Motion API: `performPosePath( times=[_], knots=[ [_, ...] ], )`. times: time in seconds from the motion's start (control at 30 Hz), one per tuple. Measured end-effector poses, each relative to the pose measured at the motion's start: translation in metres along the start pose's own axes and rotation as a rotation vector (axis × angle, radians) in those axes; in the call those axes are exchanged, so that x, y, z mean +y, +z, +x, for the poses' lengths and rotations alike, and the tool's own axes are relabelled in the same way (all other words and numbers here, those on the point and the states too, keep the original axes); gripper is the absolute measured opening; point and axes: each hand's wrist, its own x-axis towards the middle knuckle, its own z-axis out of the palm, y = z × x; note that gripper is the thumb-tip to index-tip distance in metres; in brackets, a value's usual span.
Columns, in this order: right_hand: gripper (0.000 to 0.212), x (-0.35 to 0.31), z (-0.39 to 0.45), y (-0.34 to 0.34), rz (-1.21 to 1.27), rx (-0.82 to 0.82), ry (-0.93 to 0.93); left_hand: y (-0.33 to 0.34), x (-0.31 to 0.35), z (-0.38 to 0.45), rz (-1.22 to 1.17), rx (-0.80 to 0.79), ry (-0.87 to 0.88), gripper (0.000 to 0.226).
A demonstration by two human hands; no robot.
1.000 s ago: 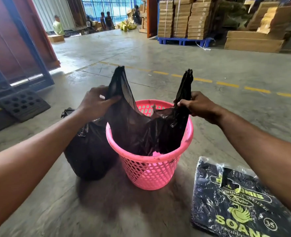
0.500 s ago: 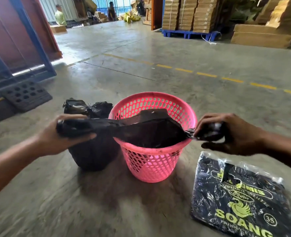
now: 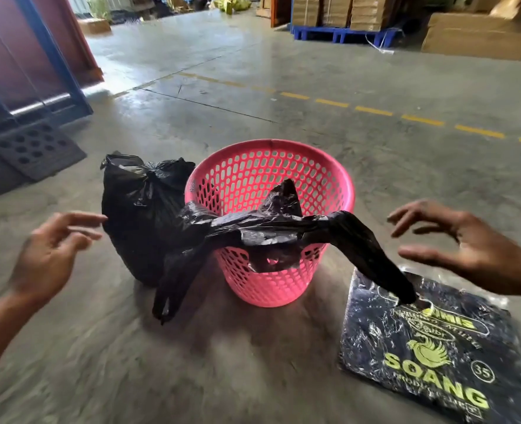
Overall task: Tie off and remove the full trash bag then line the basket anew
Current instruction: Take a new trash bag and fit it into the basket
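Tied bag point(image 3: 143, 215) left of basket point(image 3: 329, 179); liner point(image 3: 271, 228) across its rim; packet point(image 3: 430, 353) right.

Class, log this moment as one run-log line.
stage: relining | left hand: open | right hand: open | new black plastic liner: draped across pink mesh basket rim | tied full black bag: on floor, left

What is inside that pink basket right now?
Only part of the new black bag, draped across the near rim of the pink basket, handles hanging outside. The far inner wall shows bare; the bottom is hidden.
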Motion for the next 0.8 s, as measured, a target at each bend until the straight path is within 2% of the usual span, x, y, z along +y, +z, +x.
performPosePath(
  times=[0.07, 0.13, 0.2, 0.27, 0.3, 0.37, 0.43, 0.53, 0.6, 0.63, 0.67, 0.73, 0.8],
  knots=[
    [0.026, -0.015, 0.013, 0.009, -0.133, 0.208, -0.052, 0.003, 0.039, -0.001, -0.094, 0.035, 0.079, 0.019],
    [0.025, -0.032, 0.024, 0.027, -0.272, 0.269, -0.079, 0.023, 0.075, -0.018, -0.021, -0.075, 0.204, 0.035],
    [0.033, -0.042, 0.032, 0.045, -0.511, 0.228, -0.124, 0.053, 0.087, -0.033, 0.200, -0.127, 0.345, 0.060],
    [0.036, -0.039, 0.037, 0.056, -0.698, 0.169, -0.147, 0.077, 0.080, -0.040, 0.310, -0.150, 0.348, 0.073],
    [0.033, -0.036, 0.038, 0.058, -0.718, 0.157, -0.134, 0.084, 0.075, -0.039, 0.295, -0.142, 0.326, 0.070],
    [0.020, -0.032, 0.039, 0.056, -0.665, 0.157, -0.130, 0.084, 0.065, -0.033, 0.191, -0.119, 0.291, 0.057],
    [0.008, -0.025, 0.036, 0.049, -0.623, 0.152, -0.208, 0.077, 0.058, -0.028, 0.098, -0.128, 0.258, 0.049],
    [0.007, -0.015, 0.033, 0.035, -0.649, 0.078, -0.298, 0.055, 0.059, -0.022, -0.192, -0.246, 0.151, 0.030],
    [0.004, -0.006, 0.034, 0.029, -0.730, 0.080, -0.262, 0.038, 0.061, -0.018, -0.396, -0.288, 0.075, 0.018],
    [0.009, -0.002, 0.035, 0.027, -0.760, 0.112, -0.223, 0.032, 0.061, -0.015, -0.424, -0.296, 0.079, 0.009],
    [0.013, -0.001, 0.035, 0.027, -0.778, 0.151, -0.174, 0.027, 0.060, -0.012, -0.376, -0.301, 0.114, 0.007],
    [0.016, 0.000, 0.036, 0.028, -0.798, 0.235, -0.102, 0.024, 0.060, -0.008, -0.126, -0.290, 0.231, 0.024],
    [0.019, -0.004, 0.037, 0.031, -0.790, 0.297, -0.066, 0.029, 0.068, -0.011, 0.026, -0.230, 0.291, 0.038]
  ],
)
